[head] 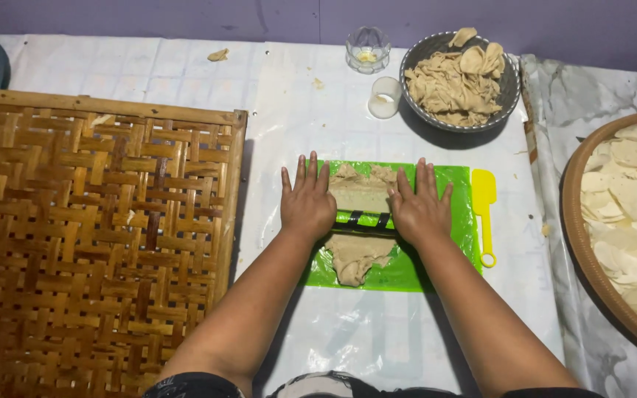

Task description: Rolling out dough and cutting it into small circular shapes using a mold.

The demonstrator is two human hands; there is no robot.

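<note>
The head view shows two hands at work over one bright green mat [451, 221] that lies on a white plastic-covered table [186, 81]. The left hand [308, 200] and the right hand [420, 208] are both flat, palms down, fingers stretched forward and slightly fanned, each pressing on one end of a single dark roller [365, 220] that lies crosswise between them. One sheet of beige dough [360, 254] sits on the mat under the roller, a flattened part reaching ahead of the hands and a ragged lobe trailing back toward the person. One yellow plastic scraper [484, 210] lies just beside the mat's right edge, its ringed handle pointing toward the person. Beyond the mat stand three containers: one grey bowl [509, 92] heaped with thin beige dough pieces [455, 85], one small clear glass dish [368, 49] with a little yellowish matter in it, and one small white cup [385, 96] touching the bowl's shadow. One large woven bamboo tray [90, 236] fills the left side. At the right edge, one round brown tray [575, 221] holds many pale round slices [632, 191], too overlapped to count. A second dark-rimmed dish [0, 66] with pale pieces shows at the far left corner.
</note>
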